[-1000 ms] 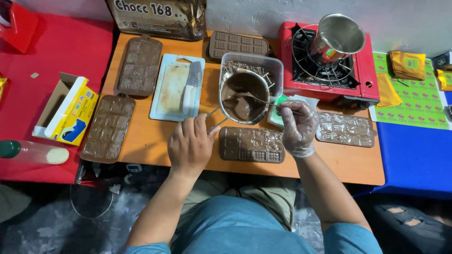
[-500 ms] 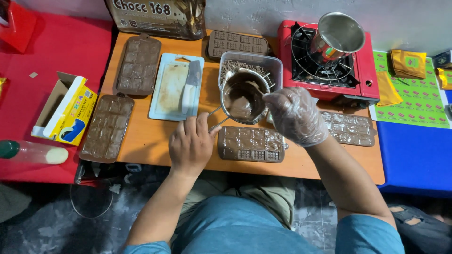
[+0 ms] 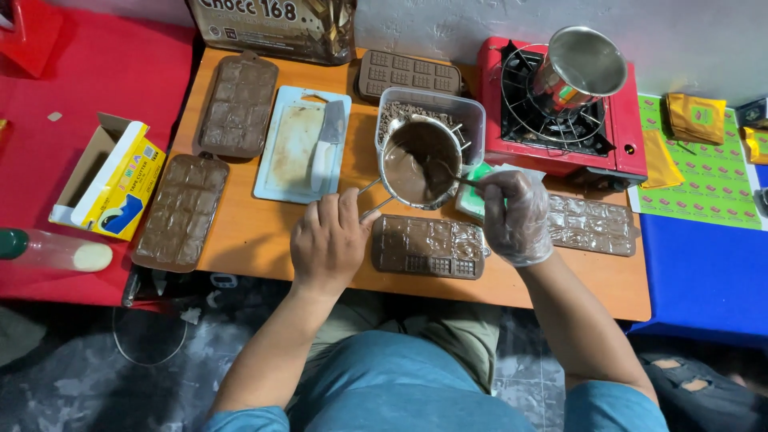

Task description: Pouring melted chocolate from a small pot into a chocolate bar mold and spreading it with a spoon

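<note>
A small metal pot (image 3: 420, 164) sat tilted in the mouth of a clear plastic tub (image 3: 472, 112) at the middle of the wooden desk (image 3: 240, 240); it held smooth, glossy brown melted chocolate, and darker chocolate bits lay in the tub around it. The left hand (image 3: 326, 240), bare, gripped the pot's thin wire handle (image 3: 370, 192), fingers curled shut around it. The right hand (image 3: 516, 216), in a clear plastic glove, pinched a spoon (image 3: 458, 178) whose bowl dipped into the chocolate. Just in front of the pot, between the two hands, lay a brown mould (image 3: 428, 246), most of its cells filled with shiny chocolate and the lower middle ones still bare. A filled mould (image 3: 592, 226) lay under the right wrist's far side, two more (image 3: 180, 210) at the left. An empty steel cup (image 3: 578, 70) stood tilted on a red gas stove (image 3: 632, 136). A knife (image 3: 326, 142) rested on a pale cutting board (image 3: 292, 148).
</note>
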